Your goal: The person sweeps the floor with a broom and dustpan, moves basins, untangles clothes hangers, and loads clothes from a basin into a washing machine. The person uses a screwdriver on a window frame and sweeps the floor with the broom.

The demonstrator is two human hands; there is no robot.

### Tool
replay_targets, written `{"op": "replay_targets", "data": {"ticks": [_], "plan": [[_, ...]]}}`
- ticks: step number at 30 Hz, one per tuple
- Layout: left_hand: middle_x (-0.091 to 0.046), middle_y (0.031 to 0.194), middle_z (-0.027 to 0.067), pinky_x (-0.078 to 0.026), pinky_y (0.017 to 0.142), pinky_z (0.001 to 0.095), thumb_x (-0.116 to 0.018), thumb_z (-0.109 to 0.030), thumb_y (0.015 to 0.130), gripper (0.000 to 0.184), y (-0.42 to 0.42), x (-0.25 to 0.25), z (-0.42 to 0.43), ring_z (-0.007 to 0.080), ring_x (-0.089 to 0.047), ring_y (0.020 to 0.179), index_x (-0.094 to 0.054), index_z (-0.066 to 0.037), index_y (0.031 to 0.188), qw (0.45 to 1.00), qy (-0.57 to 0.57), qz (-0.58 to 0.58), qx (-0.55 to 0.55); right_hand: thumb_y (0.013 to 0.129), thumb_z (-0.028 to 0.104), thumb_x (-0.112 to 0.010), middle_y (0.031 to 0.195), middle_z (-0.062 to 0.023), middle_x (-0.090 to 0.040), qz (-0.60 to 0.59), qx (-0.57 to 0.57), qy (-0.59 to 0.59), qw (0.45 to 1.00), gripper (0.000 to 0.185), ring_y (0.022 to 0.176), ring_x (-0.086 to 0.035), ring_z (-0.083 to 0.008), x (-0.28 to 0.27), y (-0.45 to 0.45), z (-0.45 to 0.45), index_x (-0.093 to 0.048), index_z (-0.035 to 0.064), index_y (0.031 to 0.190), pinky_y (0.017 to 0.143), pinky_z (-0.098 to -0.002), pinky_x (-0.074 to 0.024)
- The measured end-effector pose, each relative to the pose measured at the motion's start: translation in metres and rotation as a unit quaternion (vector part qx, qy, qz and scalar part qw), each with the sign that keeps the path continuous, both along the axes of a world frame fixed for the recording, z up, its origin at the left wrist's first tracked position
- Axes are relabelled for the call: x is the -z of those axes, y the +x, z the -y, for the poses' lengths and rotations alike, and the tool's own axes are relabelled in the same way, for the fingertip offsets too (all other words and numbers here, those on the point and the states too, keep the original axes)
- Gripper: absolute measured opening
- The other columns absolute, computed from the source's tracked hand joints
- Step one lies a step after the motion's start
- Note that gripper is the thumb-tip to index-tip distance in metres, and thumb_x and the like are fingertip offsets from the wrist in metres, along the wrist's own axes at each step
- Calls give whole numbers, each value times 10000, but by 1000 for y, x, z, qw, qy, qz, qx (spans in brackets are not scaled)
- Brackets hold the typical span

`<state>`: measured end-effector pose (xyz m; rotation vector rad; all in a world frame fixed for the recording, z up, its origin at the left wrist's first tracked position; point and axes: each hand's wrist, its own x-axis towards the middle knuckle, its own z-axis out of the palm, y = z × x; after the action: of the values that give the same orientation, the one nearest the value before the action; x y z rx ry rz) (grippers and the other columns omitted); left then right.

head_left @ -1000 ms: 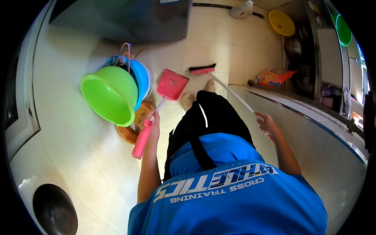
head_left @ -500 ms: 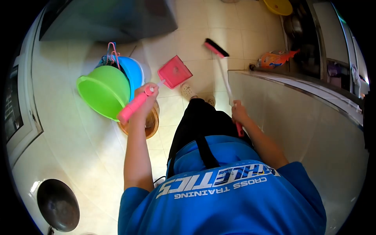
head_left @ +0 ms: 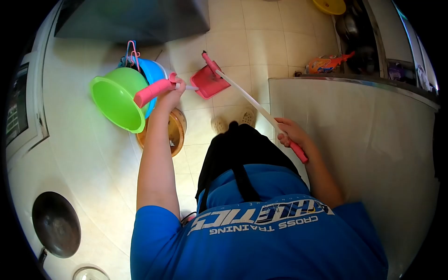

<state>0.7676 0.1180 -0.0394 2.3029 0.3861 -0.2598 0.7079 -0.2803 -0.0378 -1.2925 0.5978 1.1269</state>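
Observation:
My left hand (head_left: 172,97) is closed around the handle of a pink dustpan (head_left: 212,88), whose pan is low over the floor tiles ahead of my feet. In my right hand (head_left: 295,134) is a small broom (head_left: 252,101) with a white stick and a pink grip. The broom's pink head lies at the far side of the dustpan, over its pan; whether the bristles touch it I cannot tell. Beside my left forearm are a green basin (head_left: 116,100) and a brown bucket (head_left: 176,133). A blue basin (head_left: 153,70) stands behind the green one.
A pale counter side (head_left: 354,121) rises on my right. An orange bag (head_left: 324,64) and a yellow basin (head_left: 330,5) are at the far right. On the left wall hangs a black wok (head_left: 56,224). A dark grey cabinet-like block (head_left: 135,21) stands ahead on the left.
The broom head has swung left and toward the dustpan, ending at its pan. My right hand has shifted slightly right. My left hand has moved a little, with the dustpan handle turned flatter.

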Motion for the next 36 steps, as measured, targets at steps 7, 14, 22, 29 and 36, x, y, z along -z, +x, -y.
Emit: {"op": "replay_targets", "data": {"ticks": [7,14,22,29,36], "plan": [[-570,886,89,-422,774,327,-550,-350,769,277,-45,-20,6,221,-549,852,-558,-115,916,994,6,-50,-98,850,144,-460,576,-83,-480,164,-72,-199,964,341,396,-440,-146,12,12,-6,-438,78,1183,353,-292,-381],[-579,906,111,-402,819,332,-522,-368,801,334,-133,-9,-12,247,-546,897,-568,-79,961,991,1,-55,-121,841,149,-453,682,-184,-540,262,-199,-296,897,276,455,-522,-266,78,-6,-40,-431,36,1092,404,-382,-430],[-584,928,127,-391,839,345,-458,-435,814,431,-168,24,-31,252,-543,914,-555,-62,1007,992,-3,-72,-100,845,181,-497,605,-81,-485,124,-240,-223,937,347,436,-467,-157,3,-132,-46,-435,132,1183,372,-299,-392],[-478,664,-2,-394,561,255,-525,-249,822,195,-204,4,-19,98,-449,601,-526,-59,780,991,-118,45,-33,858,174,-475,568,-63,-467,142,-32,-240,960,358,392,-425,-123,21,-154,-14,-420,123,1209,359,-270,-371],[-621,967,74,-377,852,283,-483,-299,840,269,-193,-6,5,176,-529,960,-567,-74,963,997,-18,-60,-42,850,178,-481,570,-95,-505,161,-165,-254,939,367,365,-443,-143,75,-162,-54,-421,113,1207,349,-266,-376]]}}
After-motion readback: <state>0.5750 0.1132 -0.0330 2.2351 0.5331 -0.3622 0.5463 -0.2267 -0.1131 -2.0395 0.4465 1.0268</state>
